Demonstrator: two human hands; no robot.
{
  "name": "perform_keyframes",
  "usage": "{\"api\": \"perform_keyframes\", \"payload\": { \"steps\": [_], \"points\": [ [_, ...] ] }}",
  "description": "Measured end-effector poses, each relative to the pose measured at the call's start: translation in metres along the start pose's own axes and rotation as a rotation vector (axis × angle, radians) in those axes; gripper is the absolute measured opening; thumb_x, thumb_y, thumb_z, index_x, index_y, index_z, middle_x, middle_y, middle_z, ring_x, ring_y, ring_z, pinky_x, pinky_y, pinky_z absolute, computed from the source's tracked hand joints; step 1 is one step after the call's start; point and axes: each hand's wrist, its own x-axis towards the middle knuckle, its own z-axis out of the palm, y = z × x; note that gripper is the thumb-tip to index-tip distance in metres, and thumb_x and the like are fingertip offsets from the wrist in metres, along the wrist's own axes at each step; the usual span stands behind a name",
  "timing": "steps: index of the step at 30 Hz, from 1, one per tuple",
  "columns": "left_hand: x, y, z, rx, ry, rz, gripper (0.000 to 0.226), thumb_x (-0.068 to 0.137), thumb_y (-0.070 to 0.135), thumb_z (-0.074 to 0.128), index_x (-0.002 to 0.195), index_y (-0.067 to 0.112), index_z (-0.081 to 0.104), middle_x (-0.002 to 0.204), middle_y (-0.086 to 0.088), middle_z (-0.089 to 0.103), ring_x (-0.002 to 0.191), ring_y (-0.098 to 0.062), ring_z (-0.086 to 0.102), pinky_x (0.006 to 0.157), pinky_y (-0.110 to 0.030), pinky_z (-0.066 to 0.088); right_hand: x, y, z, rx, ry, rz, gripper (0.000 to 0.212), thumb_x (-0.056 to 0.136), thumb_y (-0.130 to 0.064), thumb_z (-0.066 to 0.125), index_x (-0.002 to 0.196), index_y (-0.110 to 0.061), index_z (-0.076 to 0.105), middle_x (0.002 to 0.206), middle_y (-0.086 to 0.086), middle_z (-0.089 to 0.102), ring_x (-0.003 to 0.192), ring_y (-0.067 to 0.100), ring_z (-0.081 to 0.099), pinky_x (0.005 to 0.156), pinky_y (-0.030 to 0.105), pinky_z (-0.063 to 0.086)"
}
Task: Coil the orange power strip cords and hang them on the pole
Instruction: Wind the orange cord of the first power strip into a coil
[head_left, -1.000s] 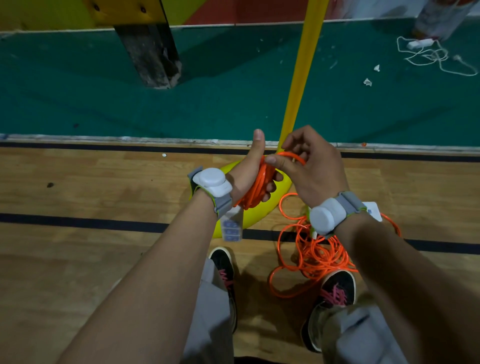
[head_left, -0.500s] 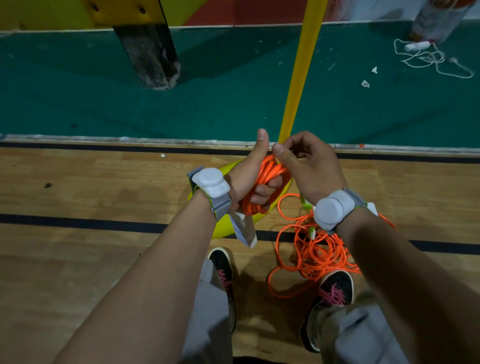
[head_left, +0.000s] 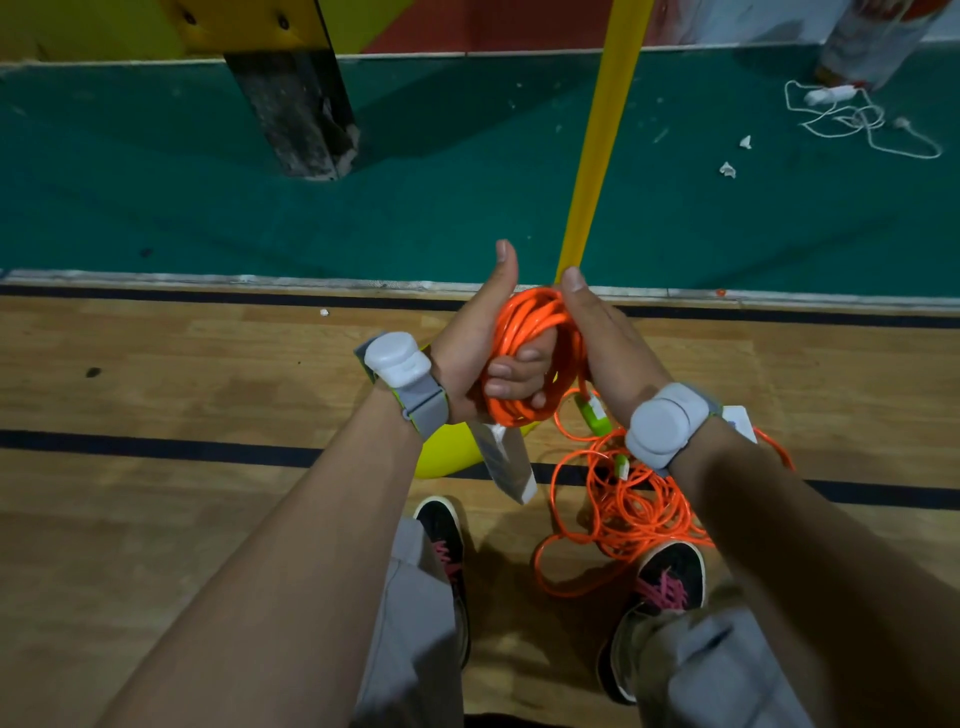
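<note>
Item 1: left hand, thumb raised, fingers curled tight round the orange coil.
Item 2: right hand, just right of the left, thumb laid straight along the coil's outer turns. Its fingers are hidden behind the cord, so I cannot tell whether it grips.
Item 3: white power strip, hanging tilted directly below the left hand.
Item 4: loose orange cord, a tangle on the floor beneath the right wrist, one strand running up to the coil.
Item 5: yellow pole, rising just beyond both thumbs. I log its yellow base under the left wrist.
Item 6: white cable, well beyond the right hand.
</note>
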Motion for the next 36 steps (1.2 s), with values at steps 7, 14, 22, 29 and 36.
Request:
{"api": "perform_keyframes", "payload": {
  "steps": [7, 14, 22, 29, 36],
  "points": [
    [0.006, -0.001, 0.007, 0.033, 0.251, 0.013, 0.091, 0.095, 0.091, 0.019, 0.063, 0.009, 0.047, 0.043, -0.004, 0.033, 0.036, -0.016, 0.029, 0.042, -0.023, 0.033, -0.001, 0.002, 0.007, -0.042, 0.136, -0.040, 0.062, 0.099, -0.078, 0.036, 0.115, -0.029, 0.071, 0.118, -0.006, 0.073, 0.114, 0.018, 0.064, 0.101, 0.037, 0.042],
    [0.021, -0.009, -0.004, 0.239, 0.611, 0.031, 0.085, 0.098, 0.085, 0.038, 0.067, 0.013, 0.070, 0.056, -0.010, 0.059, 0.050, -0.029, 0.061, 0.058, -0.033, 0.053, 0.009, 0.013, 0.009, -0.082, 0.207, -0.086, 0.076, 0.086, -0.094, 0.038, 0.087, -0.022, 0.062, 0.076, 0.004, 0.067, 0.071, 0.034, 0.064, 0.075, 0.061, 0.055],
    [0.026, -0.015, -0.005, 0.511, 0.609, 0.209, 0.053, 0.101, 0.060, 0.067, 0.099, 0.008, 0.079, 0.075, -0.005, 0.072, 0.070, -0.022, 0.069, 0.083, -0.049, 0.063, 0.020, 0.018, -0.003, -0.200, 0.295, -0.056, 0.067, 0.094, -0.082, 0.042, 0.082, -0.020, 0.062, 0.074, -0.001, 0.066, 0.070, 0.028, 0.061, 0.067, 0.040, 0.049],
    [0.029, -0.023, -0.007, 0.738, 0.688, 0.364, 0.033, 0.101, 0.053, 0.069, 0.111, 0.022, 0.069, 0.081, 0.003, 0.072, 0.069, -0.017, 0.073, 0.067, -0.038, 0.060, 0.017, 0.017, -0.003, -0.118, 0.231, 0.037, 0.070, 0.097, -0.082, 0.034, 0.113, -0.026, 0.072, 0.108, -0.004, 0.074, 0.096, 0.022, 0.070, 0.088, 0.039, 0.053],
    [0.022, -0.014, -0.022, 0.772, 0.947, 0.531, 0.039, 0.103, 0.064, 0.058, 0.102, 0.027, 0.069, 0.074, 0.006, 0.066, 0.071, -0.019, 0.068, 0.070, -0.044, 0.059, 0.017, 0.021, -0.012, -0.219, 0.095, -0.057, 0.061, 0.102, -0.072, 0.027, 0.128, -0.036, 0.068, 0.129, -0.007, 0.070, 0.124, 0.019, 0.062, 0.114, 0.046, 0.043]
  ]
}}
